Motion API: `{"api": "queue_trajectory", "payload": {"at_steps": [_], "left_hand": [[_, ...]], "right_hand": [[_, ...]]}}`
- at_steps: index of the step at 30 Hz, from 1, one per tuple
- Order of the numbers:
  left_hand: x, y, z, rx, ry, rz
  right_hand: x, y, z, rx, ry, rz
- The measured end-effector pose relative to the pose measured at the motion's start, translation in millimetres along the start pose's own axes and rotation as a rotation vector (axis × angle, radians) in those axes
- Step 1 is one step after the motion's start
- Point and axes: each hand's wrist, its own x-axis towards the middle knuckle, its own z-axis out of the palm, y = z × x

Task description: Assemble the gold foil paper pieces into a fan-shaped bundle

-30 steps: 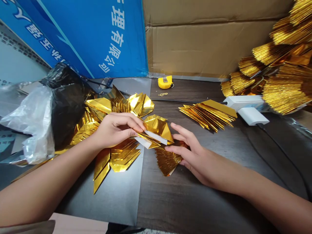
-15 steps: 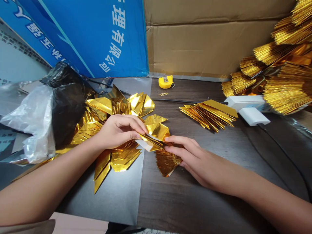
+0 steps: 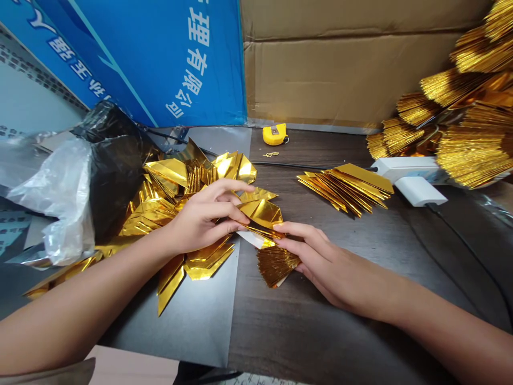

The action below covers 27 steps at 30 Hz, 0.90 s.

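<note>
Between my two hands is a folded piece of gold foil paper (image 3: 261,235) with a white underside. My left hand (image 3: 214,215) pinches its left end between thumb and a finger, the index finger lifted away. At its right end, my right hand (image 3: 320,259) grips the paper between thumb and fingers. Below it a pleated gold paper fan (image 3: 276,264) hangs by the right fingers; whether it is joined to the folded piece I cannot tell. Behind and left of my left hand lies a heap of folded gold papers (image 3: 166,179).
A stack of folded gold paper (image 3: 347,187) lies right of centre. Behind it are a yellow tape measure (image 3: 274,135), a white power strip (image 3: 409,167) with a plug, and finished-looking gold fans (image 3: 457,147). Cardboard (image 3: 312,75) and a blue box (image 3: 168,64) stand behind; plastic bags (image 3: 70,187) lie left.
My left index finger has lifted off the paper and stretched out, while the left hand shifted slightly right. My right hand keeps its grip in nearly the same place.
</note>
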Motion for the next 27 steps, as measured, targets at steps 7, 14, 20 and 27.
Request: {"api": "queue_trajectory", "payload": {"at_steps": [7,14,20,27], "left_hand": [[1,9,-3.8,0.069,-0.058,-0.049],[5,15,-3.7,-0.026,-0.130,-0.228],[5,15,0.8,-0.048,-0.124,-0.197],[4,15,6.2,-0.095,-0.134,-0.259]], "right_hand": [[1,-2,-1,0.041,-0.034,0.034],[2,-2,-2,0.023,-0.013,0.006],[2,-1,-2,-0.021,-0.020,-0.030],[3,0,3,0.042,0.030,0.019]]}}
